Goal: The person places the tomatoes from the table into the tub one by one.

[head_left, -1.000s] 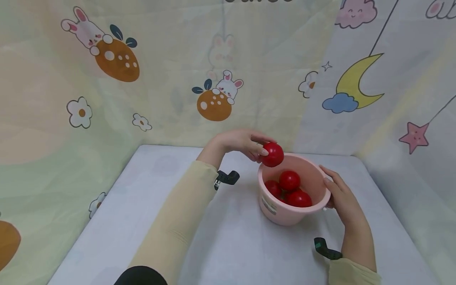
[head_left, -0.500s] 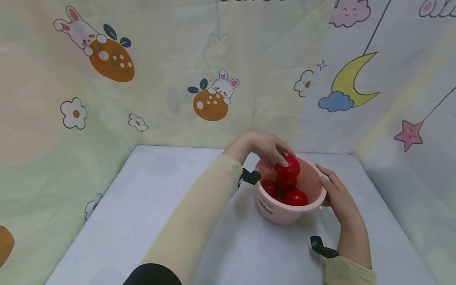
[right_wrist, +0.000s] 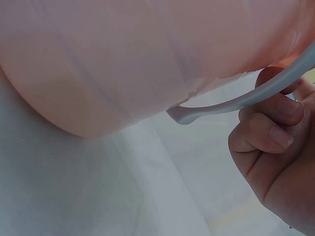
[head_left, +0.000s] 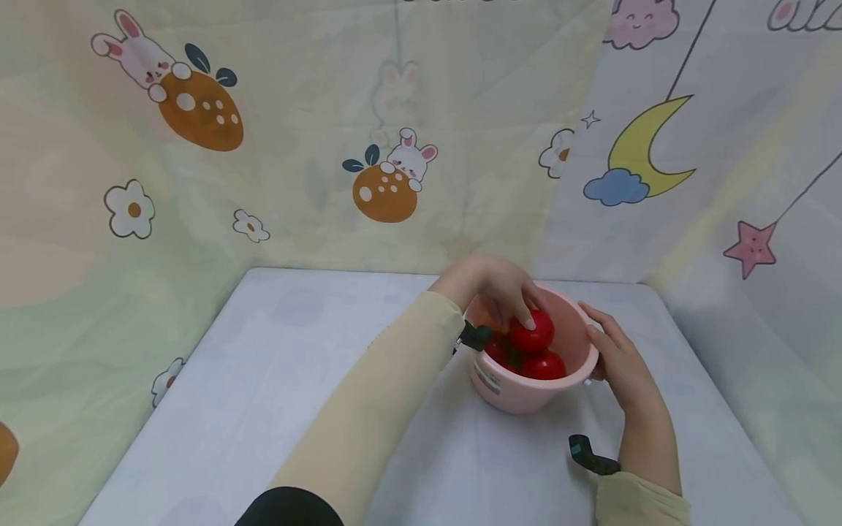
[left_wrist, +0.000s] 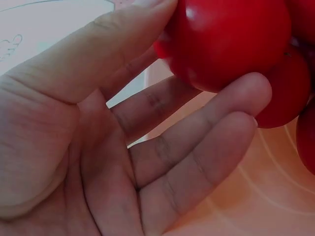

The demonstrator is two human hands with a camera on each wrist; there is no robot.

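Deep in the pink bucket (head_left: 506,398), my left hand (head_left: 503,286) holds a shiny red tomato (head_left: 538,330) between thumb and fingertips. This tomato (left_wrist: 231,42) fills the top of the left wrist view, with more red tomatoes (left_wrist: 283,93) pressed close beside and under it. Another tomato (head_left: 544,365) shows below the held one in the head view. My right hand (head_left: 621,361) grips the bucket's right rim, thumb at the top edge. From below, the right wrist view shows its fingers curled by the rim and the pale bucket handle (right_wrist: 246,100).
The bucket stands upright on a table with a white cloth (head_left: 316,365), right of the middle. A patterned fabric backdrop (head_left: 296,168) rises directly behind and at both sides of the table. Dark wrist cameras (head_left: 592,456) sit on both forearms.
My left hand has moved right and down, carrying the tomato from above the bucket's far left rim into the bucket onto the others. My right hand keeps its grip on the rim.
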